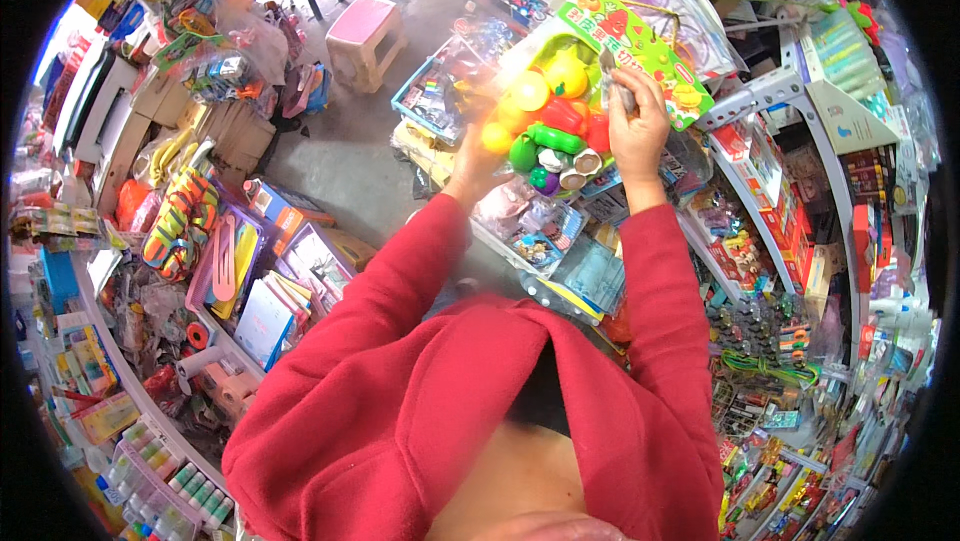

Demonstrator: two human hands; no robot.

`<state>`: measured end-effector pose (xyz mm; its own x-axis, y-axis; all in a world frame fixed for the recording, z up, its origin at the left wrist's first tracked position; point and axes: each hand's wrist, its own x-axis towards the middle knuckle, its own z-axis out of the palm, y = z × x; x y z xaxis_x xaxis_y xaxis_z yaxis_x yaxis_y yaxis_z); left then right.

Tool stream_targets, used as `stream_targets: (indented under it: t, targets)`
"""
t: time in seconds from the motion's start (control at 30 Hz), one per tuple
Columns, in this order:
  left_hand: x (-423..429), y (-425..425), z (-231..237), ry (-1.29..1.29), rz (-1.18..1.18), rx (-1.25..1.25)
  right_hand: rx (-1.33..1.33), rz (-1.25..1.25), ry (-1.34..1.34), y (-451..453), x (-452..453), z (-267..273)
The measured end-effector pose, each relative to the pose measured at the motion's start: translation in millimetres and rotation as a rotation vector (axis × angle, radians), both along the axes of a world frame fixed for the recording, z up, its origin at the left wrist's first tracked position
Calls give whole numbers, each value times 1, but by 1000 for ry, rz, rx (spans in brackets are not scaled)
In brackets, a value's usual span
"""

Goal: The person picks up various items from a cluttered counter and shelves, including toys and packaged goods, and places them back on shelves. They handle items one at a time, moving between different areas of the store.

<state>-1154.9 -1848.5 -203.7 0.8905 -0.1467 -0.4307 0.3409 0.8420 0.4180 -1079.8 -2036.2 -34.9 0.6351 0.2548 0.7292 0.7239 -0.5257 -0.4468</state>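
A bag of plastic toy fruit and vegetables point(561, 114) hangs before me, with a green printed header card point(637, 53) at its top. Yellow, red, green and purple pieces show in it. My left hand point(478, 158) supports the bag at its left side, the fingers partly hidden by glare and the toys. My right hand point(637, 109) is at the bag's right side just below the card, its thumb and fingers pinched together on what looks like clear plastic of the bag.
A pink-topped plastic stool point(366, 34) stands on the grey floor, near a blue tray point(431, 94) of small packets. Metal shelves point(780, 94) packed with boxed goods curve along the right. Notebooks point(266, 316) and baskets crowd the left.
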Motion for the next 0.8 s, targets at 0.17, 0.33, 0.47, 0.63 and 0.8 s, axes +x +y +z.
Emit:
stream_targets:
  t: [0.17, 0.33, 0.47, 0.63, 0.8]
  targets:
    - [2, -4, 12, -143, 17, -217, -303, 3, -96, 29, -1, -28]
    - [-8, -6, 4, -164, 44, -163, -303, 290, 63, 48, -39, -65]
    - [-18, -10, 4, -61, 140, -119, -535, 476, 7, 65, -61, -70]
    - [-37, -13, 28, -16, 198, 8, -700, 361, -180, 72, -17, -29]
    - [-48, -12, 51, 63, 231, 50, -609, 125, -97, 86, -8, -15]
